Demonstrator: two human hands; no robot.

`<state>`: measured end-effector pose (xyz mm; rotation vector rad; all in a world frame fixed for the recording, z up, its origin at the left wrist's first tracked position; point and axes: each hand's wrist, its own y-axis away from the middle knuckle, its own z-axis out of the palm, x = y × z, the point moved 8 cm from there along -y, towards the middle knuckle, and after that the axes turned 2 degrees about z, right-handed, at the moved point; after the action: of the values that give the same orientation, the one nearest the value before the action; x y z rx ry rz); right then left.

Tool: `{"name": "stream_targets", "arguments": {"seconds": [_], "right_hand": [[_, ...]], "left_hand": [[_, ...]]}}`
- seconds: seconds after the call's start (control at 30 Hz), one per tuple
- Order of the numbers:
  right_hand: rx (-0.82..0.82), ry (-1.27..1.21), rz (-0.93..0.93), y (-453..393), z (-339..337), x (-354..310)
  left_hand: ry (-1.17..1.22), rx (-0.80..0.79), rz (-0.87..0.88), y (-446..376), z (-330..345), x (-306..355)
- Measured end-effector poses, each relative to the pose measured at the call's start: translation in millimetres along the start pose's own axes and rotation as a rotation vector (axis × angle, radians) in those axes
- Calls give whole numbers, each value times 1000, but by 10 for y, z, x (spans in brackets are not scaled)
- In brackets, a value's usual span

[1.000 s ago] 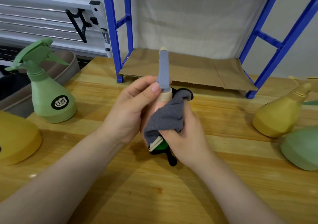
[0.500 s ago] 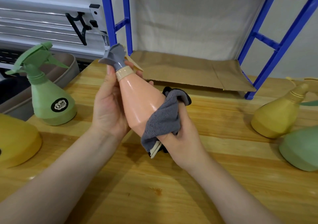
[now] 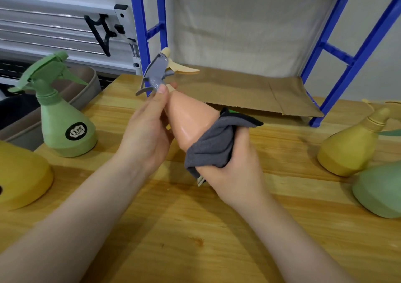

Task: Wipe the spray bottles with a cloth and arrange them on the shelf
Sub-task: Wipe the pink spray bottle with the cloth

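Note:
A pink spray bottle (image 3: 191,119) with a grey trigger head is tilted in the air above the wooden table (image 3: 195,239), its head pointing up and to the left. My left hand (image 3: 145,130) grips its neck just under the head. My right hand (image 3: 234,169) holds a grey cloth (image 3: 210,148) wrapped round the bottle's wide lower end, hiding the base. The blue-framed shelf (image 3: 249,91) with a cardboard liner stands behind, with nothing standing on it.
A green spray bottle (image 3: 63,119) stands upright at the left, with a yellow bottle (image 3: 21,174) at the left edge. At the right are a yellow bottle (image 3: 351,146) and a green bottle (image 3: 379,191). A grey bin (image 3: 86,91) sits beyond the table's left edge.
The pink bottle went from pointing away from me to lying tilted with its side showing. My left hand shifted up to the neck. The cloth stays on the lower body.

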<state>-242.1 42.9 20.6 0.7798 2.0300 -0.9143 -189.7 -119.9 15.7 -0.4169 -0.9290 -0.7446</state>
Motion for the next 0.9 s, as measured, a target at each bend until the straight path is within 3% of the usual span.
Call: {"name": "stream_targets", "arguments": {"seconds": [0.2, 0.47, 0.77, 0.9], "right_hand": [[-59, 92, -13, 37, 89, 8], [-97, -111, 6, 10, 67, 6], [-317, -445, 26, -17, 195, 76], [-395, -534, 40, 12, 252, 39]], "left_hand": [[50, -145, 30, 47, 124, 43], [-255, -537, -64, 381, 468, -249], [-114, -566, -63, 352, 473, -171], [-18, -491, 29, 287, 420, -45]]}}
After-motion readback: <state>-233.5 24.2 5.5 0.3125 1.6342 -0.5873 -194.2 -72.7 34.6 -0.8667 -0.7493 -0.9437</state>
